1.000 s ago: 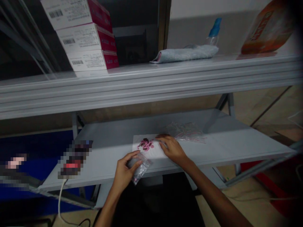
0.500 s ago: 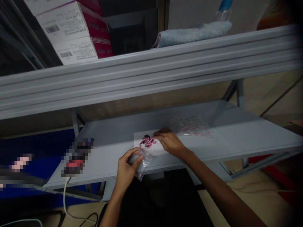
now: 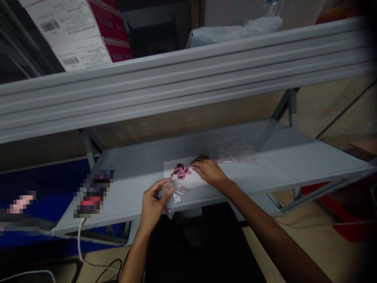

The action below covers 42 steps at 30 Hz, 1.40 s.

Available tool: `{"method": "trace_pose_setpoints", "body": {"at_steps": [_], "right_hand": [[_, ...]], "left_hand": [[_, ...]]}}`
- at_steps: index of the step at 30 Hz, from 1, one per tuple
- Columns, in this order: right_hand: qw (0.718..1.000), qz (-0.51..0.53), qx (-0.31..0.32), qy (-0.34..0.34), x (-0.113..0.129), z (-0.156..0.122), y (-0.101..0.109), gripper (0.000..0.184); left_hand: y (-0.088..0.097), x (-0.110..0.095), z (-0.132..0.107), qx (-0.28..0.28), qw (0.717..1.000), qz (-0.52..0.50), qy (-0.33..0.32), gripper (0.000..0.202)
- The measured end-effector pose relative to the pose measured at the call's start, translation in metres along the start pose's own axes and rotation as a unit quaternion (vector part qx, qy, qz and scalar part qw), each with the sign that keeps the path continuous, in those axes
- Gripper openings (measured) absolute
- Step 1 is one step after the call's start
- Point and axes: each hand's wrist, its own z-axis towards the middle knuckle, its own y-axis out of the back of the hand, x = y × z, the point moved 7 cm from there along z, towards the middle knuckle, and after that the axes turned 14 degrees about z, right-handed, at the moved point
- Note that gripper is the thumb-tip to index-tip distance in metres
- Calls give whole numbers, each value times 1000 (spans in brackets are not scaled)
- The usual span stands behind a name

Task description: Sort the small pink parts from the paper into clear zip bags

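Note:
My left hand (image 3: 153, 204) grips a small clear plastic bag (image 3: 174, 199) with pink pieces at its bottom, held at the front edge of the lower shelf (image 3: 132, 177). On a white sheet of paper (image 3: 196, 181) lies a little heap of pink and dark small parts (image 3: 180, 170). My right hand (image 3: 207, 172) rests on the paper just right of the heap, fingers curled toward it and fingertips close to the parts; whether they pinch a piece is hidden.
A pile of empty clear bags with red seals (image 3: 232, 151) lies behind my right hand. A thick upper shelf beam (image 3: 188, 78) crosses the view, with stacked white and red boxes (image 3: 79, 35) and a folded cloth (image 3: 229, 31) on it. A cable (image 3: 81, 247) hangs at the left.
The view tilted down slightly, so the upper shelf items slid up. My right hand shifted left toward the heap of parts. My left hand keeps hold of the bag.

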Motion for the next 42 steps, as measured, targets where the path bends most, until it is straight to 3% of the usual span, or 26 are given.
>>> {"method": "trace_pose_setpoints", "body": {"at_steps": [3, 7, 12, 18, 22, 25, 28, 31, 35, 39, 42], "right_hand": [[999, 38, -32, -9, 4, -2, 8, 19], [981, 178, -75, 3, 34, -4, 25, 17], [964, 261, -42, 22, 71, -7, 13, 25], [951, 309, 4, 1, 76, -6, -16, 25], [928, 368, -53, -35, 65, -3, -8, 25], [946, 294, -124, -49, 57, -2, 6, 18], [973, 191, -126, -3, 61, 3, 9, 20], [992, 103, -64, 24, 66, 14, -9, 18], [1000, 14, 12, 1, 65, 29, -40, 12], [999, -4, 37, -29, 61, 35, -60, 10], [999, 1, 30, -42, 59, 34, -63, 11]], "left_hand": [[0, 1, 0, 3, 1000, 2, 3, 38], [-3, 0, 0, 10, 1000, -2, 4, 40], [-4, -3, 1, 20, 1000, -5, -5, 40], [-3, -5, 0, 23, 1000, -3, -14, 36], [3, 2, 0, -16, 998, -56, 26, 37], [15, 9, -2, -93, 983, -141, 73, 43], [25, 11, -2, -150, 958, -232, 83, 45], [27, 11, -1, -154, 945, -277, 84, 44], [26, 12, 0, -150, 943, -287, 80, 41], [22, 14, 1, -131, 952, -263, 82, 39], [22, 12, 1, -126, 962, -231, 74, 36]]}}
